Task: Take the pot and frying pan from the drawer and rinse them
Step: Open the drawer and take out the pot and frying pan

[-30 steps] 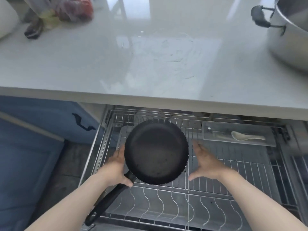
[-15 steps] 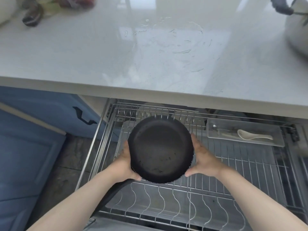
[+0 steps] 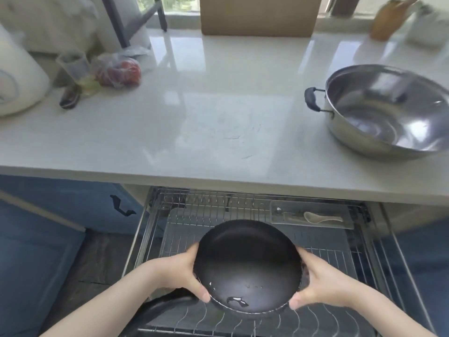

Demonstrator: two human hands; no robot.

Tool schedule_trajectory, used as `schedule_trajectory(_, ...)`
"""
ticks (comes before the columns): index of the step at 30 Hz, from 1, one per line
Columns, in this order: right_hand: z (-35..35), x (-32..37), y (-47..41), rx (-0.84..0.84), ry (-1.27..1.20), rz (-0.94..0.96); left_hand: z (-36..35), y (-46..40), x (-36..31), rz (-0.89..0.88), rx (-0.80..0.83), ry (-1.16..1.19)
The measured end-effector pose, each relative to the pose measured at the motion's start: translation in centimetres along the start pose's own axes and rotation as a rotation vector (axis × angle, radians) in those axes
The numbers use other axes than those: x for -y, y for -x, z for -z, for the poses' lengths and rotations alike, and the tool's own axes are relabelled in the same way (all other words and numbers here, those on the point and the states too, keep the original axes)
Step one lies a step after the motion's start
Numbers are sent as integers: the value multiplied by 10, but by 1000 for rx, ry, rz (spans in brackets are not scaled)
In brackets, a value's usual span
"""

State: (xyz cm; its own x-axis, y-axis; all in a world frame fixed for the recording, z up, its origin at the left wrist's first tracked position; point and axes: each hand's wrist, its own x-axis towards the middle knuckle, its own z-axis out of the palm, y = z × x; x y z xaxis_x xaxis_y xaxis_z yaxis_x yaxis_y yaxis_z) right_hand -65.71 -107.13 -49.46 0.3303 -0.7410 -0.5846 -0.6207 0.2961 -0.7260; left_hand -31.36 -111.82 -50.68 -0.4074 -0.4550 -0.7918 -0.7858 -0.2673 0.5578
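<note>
I have the frying pan (image 3: pixel 247 266) held over the open drawer (image 3: pixel 359 259), clear of the wire rack, its handle trailing down toward my left forearm. My left hand (image 3: pixel 179 273) grips the pan's left rim with the thumb hooked over the lower edge, and my right hand (image 3: pixel 323 285) grips the right rim the same way. A second ago only the left hand was on the pan and the right hovered open beside it; half a second ago both closed in. Since then the pan has come up and toward me, so I judge the lift out of the drawer is nearly done and the carry to water comes next. The pot (image 3: pixel 388 110) already stands on the desk (image 3: pixel 194 113) at the right, well apart from the pan. By count: one frying pan, one pot, two hands, one white spoon (image 3: pixel 320 218) in one clear tray at the drawer's back right, one bag of red fruit (image 3: pixel 119 72) on the desk at left
</note>
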Motion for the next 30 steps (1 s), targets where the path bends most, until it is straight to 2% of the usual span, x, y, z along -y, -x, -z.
schedule_trajectory(9,16,56,134,-176,112,25,-18,89,-70,-87,-3,-100)
schedule_trajectory(15,31,110,177,-295,137,74,11,155,-108,-212,-80,-154)
schedule_trajectory(21,49,151,148,-349,136,159,60,177,-122,-256,-198,-182)
schedule_trajectory(30,81,173,37,-286,125,307,128,136,-106,-195,-299,-103)
